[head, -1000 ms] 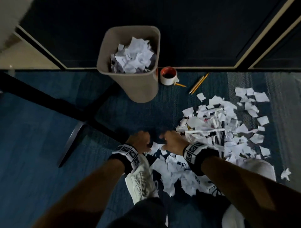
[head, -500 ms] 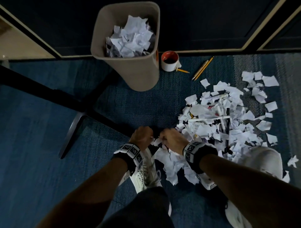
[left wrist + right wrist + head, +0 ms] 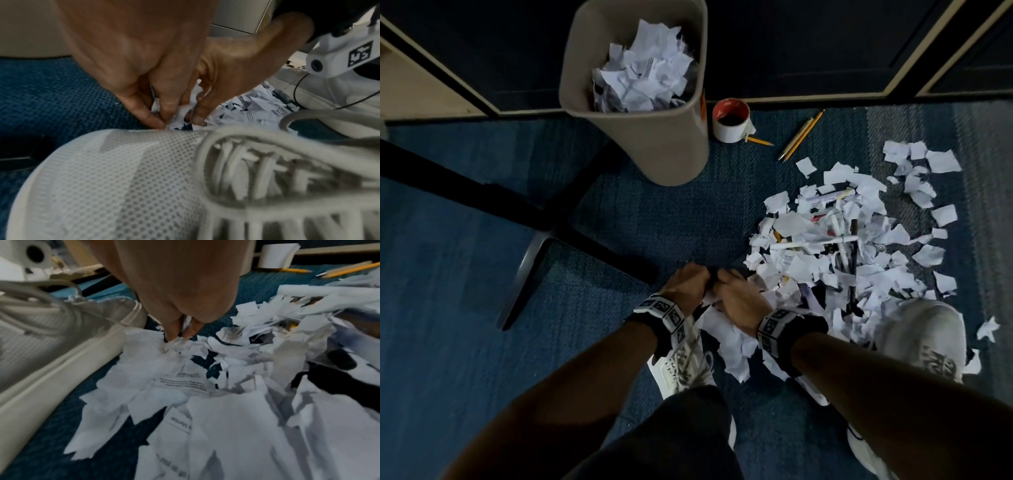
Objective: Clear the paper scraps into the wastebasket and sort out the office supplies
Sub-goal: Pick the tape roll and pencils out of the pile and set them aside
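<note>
Hands: your left hand point(image 3: 686, 281) and right hand point(image 3: 739, 299) sit knuckle to knuckle low over the blue carpet point(image 3: 465, 274), between your two white mesh sneakers.
Left fingers: curled downward, tips pinching a small wad of torn white paper scraps point(image 3: 180, 112) just beyond the toe of your left sneaker point(image 3: 127, 186).
Right fingers: bunched together and pointing down, gripping crumpled scraps point(image 3: 180, 340) at the near edge of the litter; your right hand's back point(image 3: 174, 280) hides most of the grip.
Scrap pile: the loose heap of torn white paper point(image 3: 852, 246) spreads over the carpet from your hands out to the right, reaching your right sneaker point(image 3: 924, 335); single pieces lie apart toward the carpet's right side.
Supplies in pile: white-barrelled pens point(image 3: 815, 244) and a dark pen point(image 3: 854, 240) lie half buried among the scraps.
Wastebasket: the tall beige plastic wastebasket point(image 3: 654, 144) stands at the carpet's far edge, against the dark wall panel, already heaped with white scraps point(image 3: 643, 75).
Tape: a white roll with a red inner core point(image 3: 731, 120) stands just to the right of the wastebasket.
Pencils: two yellow pencils point(image 3: 801, 135) lie side by side near the far edge, and a shorter one point(image 3: 758, 140) touches the roll.
Chair leg: a dark metal leg point(image 3: 527, 270) crosses the carpet to your left.
</note>
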A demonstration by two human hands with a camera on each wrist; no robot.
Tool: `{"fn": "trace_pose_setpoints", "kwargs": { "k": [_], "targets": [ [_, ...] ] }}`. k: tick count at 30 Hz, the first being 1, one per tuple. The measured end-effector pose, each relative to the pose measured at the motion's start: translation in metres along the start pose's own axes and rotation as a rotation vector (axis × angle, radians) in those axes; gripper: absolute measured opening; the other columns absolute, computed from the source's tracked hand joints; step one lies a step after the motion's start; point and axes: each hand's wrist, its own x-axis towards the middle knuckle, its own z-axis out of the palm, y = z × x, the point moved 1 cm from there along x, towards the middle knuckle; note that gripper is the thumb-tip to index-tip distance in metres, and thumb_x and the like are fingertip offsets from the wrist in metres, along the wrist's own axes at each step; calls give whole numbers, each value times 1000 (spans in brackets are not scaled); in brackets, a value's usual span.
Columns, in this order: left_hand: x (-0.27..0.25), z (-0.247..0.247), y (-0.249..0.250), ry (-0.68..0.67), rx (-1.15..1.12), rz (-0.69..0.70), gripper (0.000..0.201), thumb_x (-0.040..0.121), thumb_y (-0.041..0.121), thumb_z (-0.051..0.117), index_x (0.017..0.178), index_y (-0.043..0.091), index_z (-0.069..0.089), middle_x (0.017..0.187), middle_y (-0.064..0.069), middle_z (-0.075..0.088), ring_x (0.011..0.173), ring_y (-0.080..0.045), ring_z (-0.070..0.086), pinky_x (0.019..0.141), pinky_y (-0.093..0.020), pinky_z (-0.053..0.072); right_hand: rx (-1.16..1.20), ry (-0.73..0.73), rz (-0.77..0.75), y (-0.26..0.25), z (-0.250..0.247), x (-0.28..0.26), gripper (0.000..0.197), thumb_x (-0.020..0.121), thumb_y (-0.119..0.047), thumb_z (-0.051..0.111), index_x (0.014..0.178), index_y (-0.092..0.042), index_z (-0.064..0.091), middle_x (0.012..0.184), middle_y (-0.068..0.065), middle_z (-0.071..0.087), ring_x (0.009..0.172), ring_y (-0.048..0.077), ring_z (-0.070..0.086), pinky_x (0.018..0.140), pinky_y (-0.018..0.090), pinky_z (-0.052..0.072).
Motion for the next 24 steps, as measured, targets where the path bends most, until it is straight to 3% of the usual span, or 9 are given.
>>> {"fn": "trace_pose_setpoints", "kwargs": {
  "k": [4, 7, 10, 14, 16, 18, 20, 22, 24],
  "targets": [
    [7, 3, -6, -37, -22, -49, 19, 89, 13, 51, 70, 10, 55, 77, -15, 59, 79, -34, 64, 62, -32, 39, 256, -114, 46, 4, 9, 2, 12, 77, 9, 61, 73, -2, 66, 80, 17, 63, 70, 36, 63, 61, 38, 51],
    [9, 3, -8, -16, 19, -10, 17, 86, 15, 54, 91, 10, 69, 94, -13, 67, 92, -33, 67, 76, -36, 51, 292, -171, 197, 12, -5, 3, 16, 86, -3, 59, 74, -5, 69, 83, 10, 69, 80, 27, 67, 67, 32, 52],
    [6, 8, -9, -66, 35, 71, 35, 77, 12, 67, 110, 18, 60, 113, -8, 60, 105, -29, 61, 86, -39, 51, 247, -246, 168, 19, -28, -3, 8, 86, -14, 67, 91, -9, 71, 100, 9, 68, 97, 24, 64, 83, 36, 53],
    [5, 20, 1, -222, 288, 101, 78, 66, 28, 85, 125, 17, 37, 124, -9, 35, 103, -36, 52, 83, -51, 52, -80, -507, -16, 20, -47, -28, 73, 75, -43, 78, 137, -18, 47, 130, 1, 46, 116, 21, 43, 93, 35, 44],
    [5, 25, 11, -200, 418, 137, 64, 79, 23, 75, 130, 12, 37, 127, -12, 36, 105, -38, 54, 83, -51, 53, -300, -436, -134, 16, -47, -44, 75, 61, -46, 84, 127, -22, 58, 124, 2, 51, 107, 21, 40, 76, 26, 45],
    [3, 25, 18, -119, 358, 147, 40, 94, 12, 54, 132, 6, 42, 128, -16, 41, 109, -37, 57, 90, -49, 49, -447, -207, -221, 19, -37, -52, 68, 47, -35, 89, 111, -24, 71, 107, 1, 63, 94, 19, 46, 62, 21, 47],
    [3, 29, 15, -116, 269, 185, 32, 98, 8, 46, 129, 1, 49, 132, -20, 46, 117, -38, 54, 99, -45, 42, -341, -78, -334, 25, -23, -53, 53, 56, -15, 82, 108, -20, 70, 99, 0, 66, 92, 17, 48, 70, 26, 49],
    [3, 28, 12, -142, 179, 177, 32, 98, 7, 45, 128, 0, 54, 139, -23, 45, 128, -38, 46, 106, -40, 35, -248, -18, -385, 31, -17, -54, 29, 62, -3, 75, 87, -17, 72, 89, -1, 67, 89, 12, 47, 74, 25, 49],
    [3, 27, 11, -145, 101, 137, 27, 98, 6, 45, 121, -1, 58, 133, -24, 49, 124, -38, 48, 103, -38, 36, -74, -104, -332, 32, -20, -53, 19, 68, 6, 76, 72, -11, 69, 82, 5, 65, 80, 16, 57, 72, 30, 57]
  ]
}}
